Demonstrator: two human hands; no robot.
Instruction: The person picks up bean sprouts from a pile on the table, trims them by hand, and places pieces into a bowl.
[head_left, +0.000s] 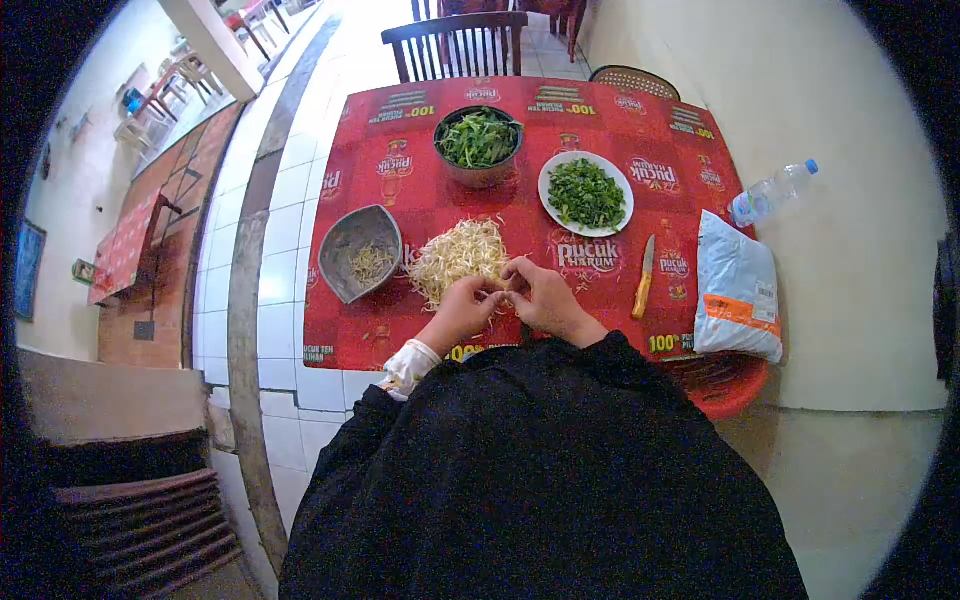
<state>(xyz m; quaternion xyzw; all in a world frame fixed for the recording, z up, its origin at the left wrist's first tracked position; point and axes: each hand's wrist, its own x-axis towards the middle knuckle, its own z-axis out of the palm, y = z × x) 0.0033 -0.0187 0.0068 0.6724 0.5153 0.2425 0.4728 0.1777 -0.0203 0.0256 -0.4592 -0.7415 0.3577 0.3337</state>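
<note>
My left hand [463, 312] and my right hand [543, 297] meet at the near edge of a pile of bean sprouts [460, 258] on the red tablecloth [400, 330]. The fingers of both are pinched together at the fingertips; what lies between them is too small to make out. Left of the pile, a grey bowl [338, 250] holds a small amount of sprouts or trimmings. Beyond the pile stands a dark pot [480, 178] of leafy greens [476, 138]. A white plate [622, 222] with chopped greens [586, 193] lies to the right.
A knife with a yellow handle [642, 296] lies right of my hands. Farther right are a white and orange package [738, 285] and a plastic bottle with a blue cap [774, 194]. A wooden chair [455, 47] stands behind the table, and a wall borders the right side.
</note>
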